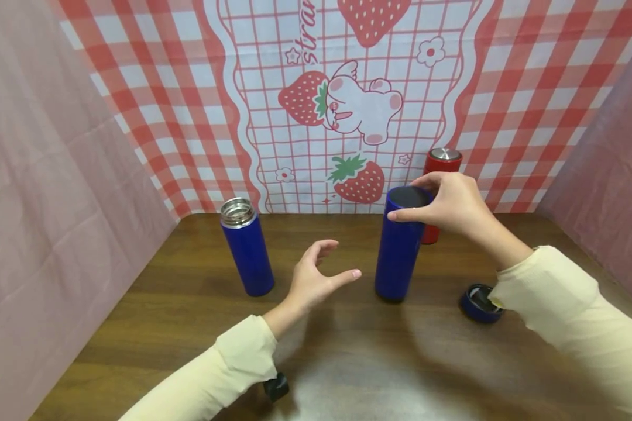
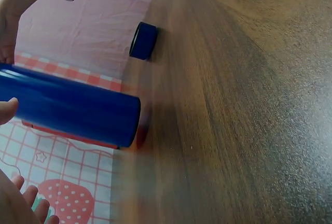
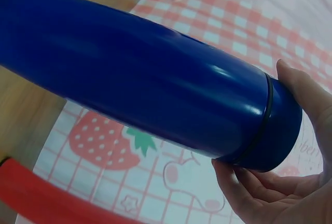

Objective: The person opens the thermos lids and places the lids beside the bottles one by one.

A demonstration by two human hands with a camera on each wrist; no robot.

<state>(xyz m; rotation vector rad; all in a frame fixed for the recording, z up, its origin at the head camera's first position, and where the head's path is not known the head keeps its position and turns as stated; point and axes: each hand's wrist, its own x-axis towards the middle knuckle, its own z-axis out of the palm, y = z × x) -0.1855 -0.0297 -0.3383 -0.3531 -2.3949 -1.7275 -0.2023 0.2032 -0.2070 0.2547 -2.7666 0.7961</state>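
My right hand (image 1: 447, 202) grips a tall blue thermos (image 1: 398, 251) at its capped top, thumb on the near side and fingers round the far side. In the right wrist view the thumb and fingers press on the blue cap (image 3: 282, 125), which sits on the thermos body. Whether its base touches the table, I cannot tell. My left hand (image 1: 316, 278) is held just left of this thermos, thumb and fingers spread apart, holding nothing. Further left, a lidless blue thermos (image 1: 250, 257) stands upright with a bare steel mouth.
A loose blue lid (image 1: 481, 303) lies on the wooden table (image 1: 347, 362) beside the right sleeve. Behind the right hand stands a red thermos (image 1: 445, 164) with a silver top. A checked strawberry cloth (image 1: 305, 169) hangs at the back, pink cloths at both sides.
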